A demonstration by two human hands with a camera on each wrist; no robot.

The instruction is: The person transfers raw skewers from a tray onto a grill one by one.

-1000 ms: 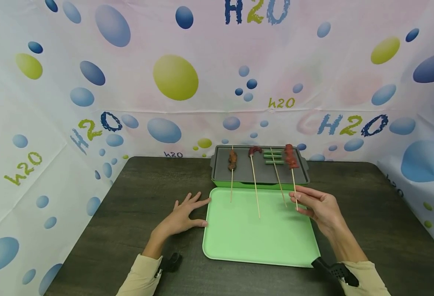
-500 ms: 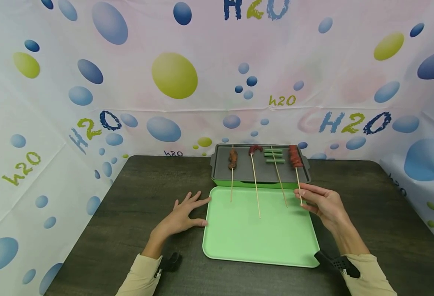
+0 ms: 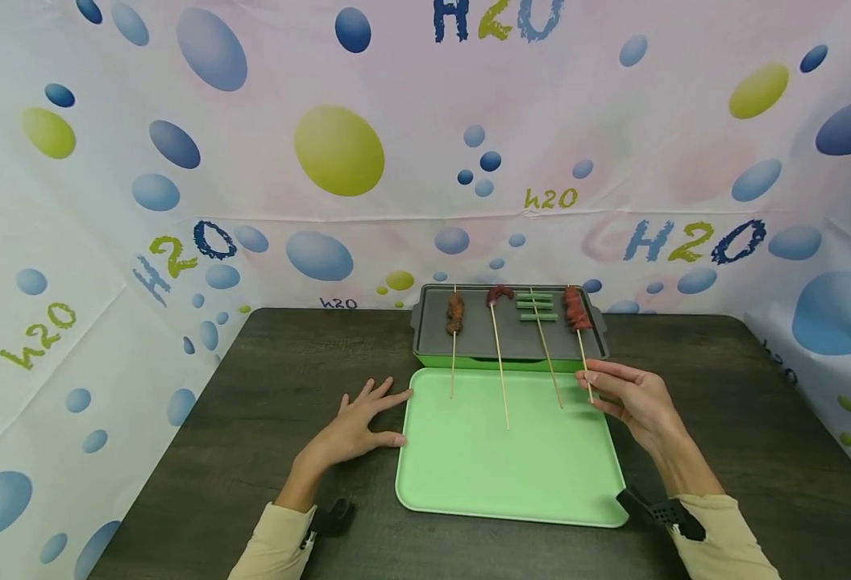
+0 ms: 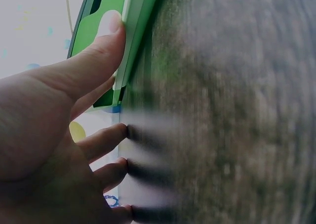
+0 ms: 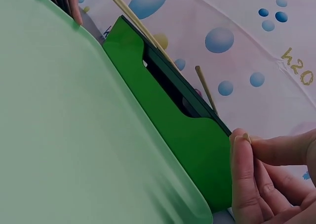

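My right hand [image 3: 632, 399] pinches the stick of a red meat skewer [image 3: 576, 308] between thumb and fingers; its meat end lies on the right side of the grey grill plate [image 3: 483, 346]. To its left on the plate lie a green vegetable skewer [image 3: 537, 306], a skewer with a curled dark red piece [image 3: 499, 296] and a brown meat skewer [image 3: 455, 312]. Their sticks reach out over the light green tray [image 3: 505, 475]. With fingers spread, my left hand [image 3: 353, 427] rests by the tray's left edge, its thumb touching the rim in the left wrist view.
The grill's green base [image 5: 182, 135] stands directly behind the tray, at the back of the dark wooden table [image 3: 288, 354]. Behind the table hangs a white curtain [image 3: 411, 97] with blue and yellow-green ovals.
The right hand has shifted slightly right with the red meat skewer, whose meat end now lies further right on the plate. The left hand has stayed in place.
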